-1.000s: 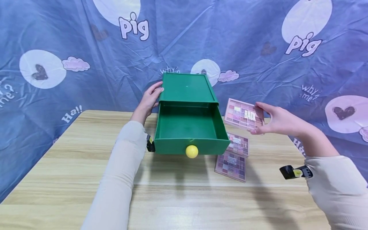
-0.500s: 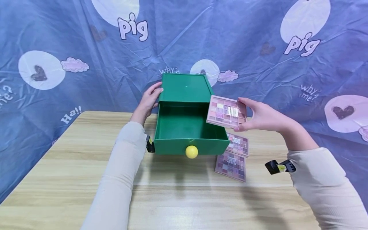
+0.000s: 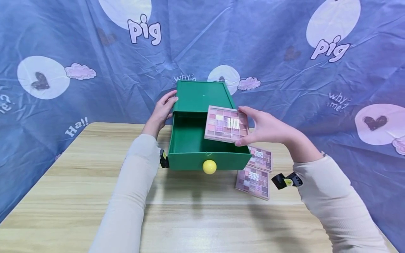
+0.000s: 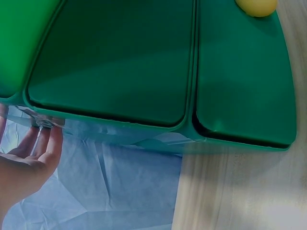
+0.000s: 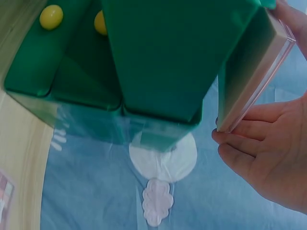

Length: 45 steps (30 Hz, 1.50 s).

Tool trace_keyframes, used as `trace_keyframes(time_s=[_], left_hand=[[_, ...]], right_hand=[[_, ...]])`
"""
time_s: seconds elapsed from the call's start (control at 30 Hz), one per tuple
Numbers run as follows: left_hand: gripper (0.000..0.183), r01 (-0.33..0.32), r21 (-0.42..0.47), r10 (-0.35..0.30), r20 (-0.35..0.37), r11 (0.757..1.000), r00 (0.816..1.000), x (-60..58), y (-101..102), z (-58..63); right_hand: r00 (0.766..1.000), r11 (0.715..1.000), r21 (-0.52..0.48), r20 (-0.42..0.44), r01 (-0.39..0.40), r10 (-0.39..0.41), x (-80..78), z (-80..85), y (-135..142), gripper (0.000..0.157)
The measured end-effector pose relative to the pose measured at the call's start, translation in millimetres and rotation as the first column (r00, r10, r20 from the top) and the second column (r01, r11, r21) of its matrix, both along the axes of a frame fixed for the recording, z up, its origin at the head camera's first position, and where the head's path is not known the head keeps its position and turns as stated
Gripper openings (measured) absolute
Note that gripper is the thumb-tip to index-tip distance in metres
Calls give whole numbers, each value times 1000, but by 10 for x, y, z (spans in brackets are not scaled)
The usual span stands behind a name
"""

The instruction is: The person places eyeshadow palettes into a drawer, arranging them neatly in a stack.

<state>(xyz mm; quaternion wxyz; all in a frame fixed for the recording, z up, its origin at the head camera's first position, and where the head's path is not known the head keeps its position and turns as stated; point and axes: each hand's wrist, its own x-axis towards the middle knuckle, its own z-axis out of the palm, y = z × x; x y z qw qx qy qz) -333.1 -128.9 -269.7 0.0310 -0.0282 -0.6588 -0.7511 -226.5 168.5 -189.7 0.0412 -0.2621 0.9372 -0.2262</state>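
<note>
My right hand (image 3: 262,128) pinches a pink eyeshadow palette (image 3: 223,123) by its right end, thumb on the near edge and fingers on the far edge. The palette is tilted over the pulled-out top drawer (image 3: 190,135) of a green drawer cabinet (image 3: 204,96). In the right wrist view the palette (image 5: 254,72) shows edge-on beside the green drawer. My left hand (image 3: 162,110) rests against the cabinet's left side, near the back. The left wrist view shows the fingers of my left hand (image 4: 36,153) touching that side. A yellow round knob (image 3: 209,167) sits on the drawer front.
Two more eyeshadow palettes lie on the wooden table (image 3: 79,196) right of the cabinet: a near palette (image 3: 253,182) and a far palette (image 3: 261,158), partly behind the drawer. Lower drawers with a yellow knob (image 5: 51,17) show underneath. A blue printed cloth (image 3: 110,80) hangs behind.
My right hand has carried the palette leftward from the cabinet's right side to over the open drawer. My left hand stays at the cabinet's side.
</note>
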Motion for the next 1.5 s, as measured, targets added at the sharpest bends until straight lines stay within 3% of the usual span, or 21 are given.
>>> trace_keyframes(time_s=[0.87, 1.2, 1.5], left_hand=[[42, -9, 17, 9, 12, 1000, 1000, -6, 5, -8], [42, -11, 23, 11, 3, 1000, 1000, 1, 13, -4], [42, -10, 32, 10, 5, 999, 1000, 5, 16, -10]], right_hand=[[986, 987, 8, 50, -162, 161, -19, -111, -472, 101], [986, 987, 23, 56, -160, 159, -56, -128, -582, 100], [976, 978, 29, 70, -207, 205, -90, -182, -686, 93]])
